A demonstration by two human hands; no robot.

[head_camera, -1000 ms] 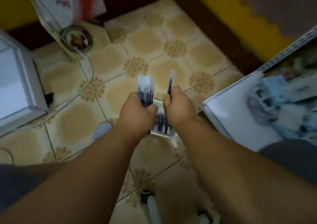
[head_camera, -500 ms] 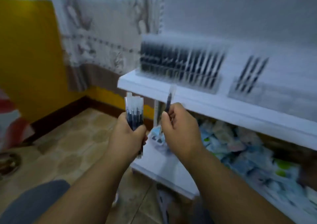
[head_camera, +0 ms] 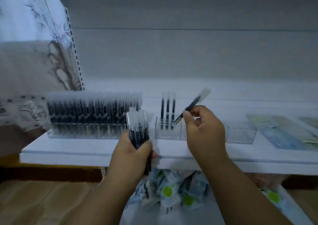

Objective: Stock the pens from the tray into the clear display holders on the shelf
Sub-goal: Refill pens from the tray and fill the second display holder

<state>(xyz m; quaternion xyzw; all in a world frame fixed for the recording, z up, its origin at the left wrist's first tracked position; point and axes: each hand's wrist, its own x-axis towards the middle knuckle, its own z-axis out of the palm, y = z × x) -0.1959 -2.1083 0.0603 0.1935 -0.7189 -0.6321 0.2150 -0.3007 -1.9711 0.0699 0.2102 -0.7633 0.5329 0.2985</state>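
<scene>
You face a white shelf (head_camera: 86, 149) with a pale grey back panel (head_camera: 189, 52) behind it, and a slotted metal upright (head_camera: 75, 52) runs up its left edge. A cloth printed with bamboo (head_camera: 31, 35) hangs to the left. Below the shelf you see a heap of wrapped packets with green dots (head_camera: 168, 190), and a brownish floor (head_camera: 43, 200) at lower left. Flat pale blue-green sheets (head_camera: 282, 135) lie on the shelf at the right.

The pens are dark-barrelled with clear caps, blurred in this view. A long clear holder (head_camera: 93, 119) at the left of the shelf is packed with them, upright in rows. Just to its right stands a second clear holder (head_camera: 240, 133) — three pens (head_camera: 167, 111) stand upright at its left end, the rest of its compartments showing bare.

Your left hand (head_camera: 130, 157) grips a bundle of pens (head_camera: 138, 130), caps up, in front of the shelf's edge between the two holders. Your right hand (head_camera: 204, 130) pinches a single pen (head_camera: 191, 107) between thumb and fingers — it tilts up to the right, its lower tip at the second holder just beside the three standing pens.
</scene>
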